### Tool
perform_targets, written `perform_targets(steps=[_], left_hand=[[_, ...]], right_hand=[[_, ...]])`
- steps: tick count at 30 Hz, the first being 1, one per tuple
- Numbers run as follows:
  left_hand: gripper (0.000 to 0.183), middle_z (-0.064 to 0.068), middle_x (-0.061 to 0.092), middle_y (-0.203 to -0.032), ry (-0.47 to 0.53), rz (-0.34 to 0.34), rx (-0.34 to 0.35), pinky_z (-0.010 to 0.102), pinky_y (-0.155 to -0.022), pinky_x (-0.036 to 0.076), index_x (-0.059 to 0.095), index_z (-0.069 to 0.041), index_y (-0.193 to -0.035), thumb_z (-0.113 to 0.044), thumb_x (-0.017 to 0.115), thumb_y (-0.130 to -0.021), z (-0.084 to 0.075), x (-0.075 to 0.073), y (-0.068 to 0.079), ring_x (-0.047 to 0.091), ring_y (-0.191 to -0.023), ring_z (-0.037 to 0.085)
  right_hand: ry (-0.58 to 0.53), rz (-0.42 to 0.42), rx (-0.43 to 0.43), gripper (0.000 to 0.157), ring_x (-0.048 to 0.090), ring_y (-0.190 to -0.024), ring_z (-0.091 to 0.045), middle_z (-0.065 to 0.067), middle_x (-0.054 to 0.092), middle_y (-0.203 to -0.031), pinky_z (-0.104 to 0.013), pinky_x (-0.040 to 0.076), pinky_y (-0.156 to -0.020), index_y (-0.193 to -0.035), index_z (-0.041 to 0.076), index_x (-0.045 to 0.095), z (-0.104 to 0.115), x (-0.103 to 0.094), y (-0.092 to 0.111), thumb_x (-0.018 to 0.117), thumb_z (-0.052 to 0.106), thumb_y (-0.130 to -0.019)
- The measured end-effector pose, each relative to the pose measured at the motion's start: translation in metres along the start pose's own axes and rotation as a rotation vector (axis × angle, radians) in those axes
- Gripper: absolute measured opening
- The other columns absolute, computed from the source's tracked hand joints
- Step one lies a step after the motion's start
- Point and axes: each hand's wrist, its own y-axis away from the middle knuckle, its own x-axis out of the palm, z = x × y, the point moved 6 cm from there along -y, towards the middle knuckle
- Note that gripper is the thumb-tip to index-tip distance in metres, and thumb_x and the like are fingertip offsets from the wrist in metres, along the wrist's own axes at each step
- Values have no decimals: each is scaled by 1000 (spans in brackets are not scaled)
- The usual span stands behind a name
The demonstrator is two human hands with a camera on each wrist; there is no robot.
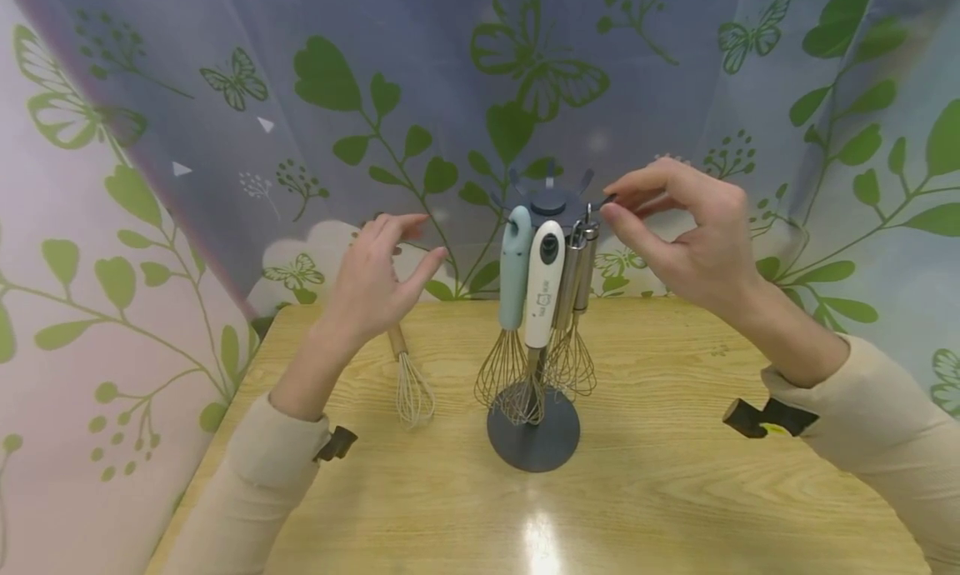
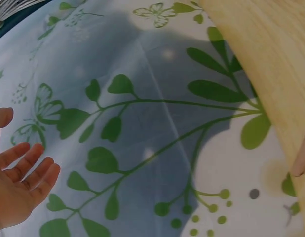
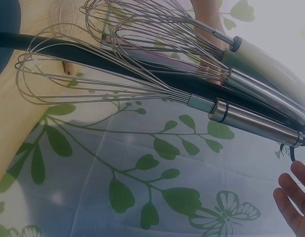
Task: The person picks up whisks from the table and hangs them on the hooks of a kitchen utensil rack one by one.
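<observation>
A dark rotating-style stand (image 1: 549, 202) with upturned hooks holds several hanging whisks. At its front hang a whisk with a light blue handle (image 1: 513, 267) and one with a white handle (image 1: 545, 287). Two steel-handled whisks hang on the right; one steel handle (image 3: 258, 122) crosses the right wrist view. My right hand (image 1: 686, 217) is beside the right-hand hook (image 3: 292, 153), thumb and fingertips around its tip with a small gap. Left of the stand, my left hand (image 1: 378, 275) hovers with nothing in it, fingers spread loosely, also seen as a palm (image 2: 19, 192) in the left wrist view.
A wooden-handled whisk (image 1: 412, 387) lies on the wooden table (image 1: 660, 492), below my left hand. The stand's round dark base (image 1: 534, 450) rests on the tabletop. A curtain (image 1: 420, 75) printed with leaves and butterflies hangs behind the table's back edge.
</observation>
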Motion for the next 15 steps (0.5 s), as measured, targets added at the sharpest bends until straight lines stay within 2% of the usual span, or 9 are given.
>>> perform_targets(steps=[8, 15], left_hand=[[49, 18, 69, -119, 50, 27, -114, 47, -92, 61, 60, 0, -141, -26, 71, -101, 23, 10, 5, 64, -113, 33], [52, 23, 68, -122, 171, 34, -270, 51, -94, 62, 58, 1, -143, -28, 70, -102, 49, 18, 10, 68, -112, 37]], right_hand=[[11, 6, 8, 13, 67, -86, 14, -15, 75, -86, -9, 58, -79, -101, -8, 75, 1, 1, 0, 76, 0, -91], [18, 9, 9, 12, 66, -86, 15, -21, 74, -85, -9, 57, -79, -101, -8, 74, 2, 1, -1, 76, -1, -91]])
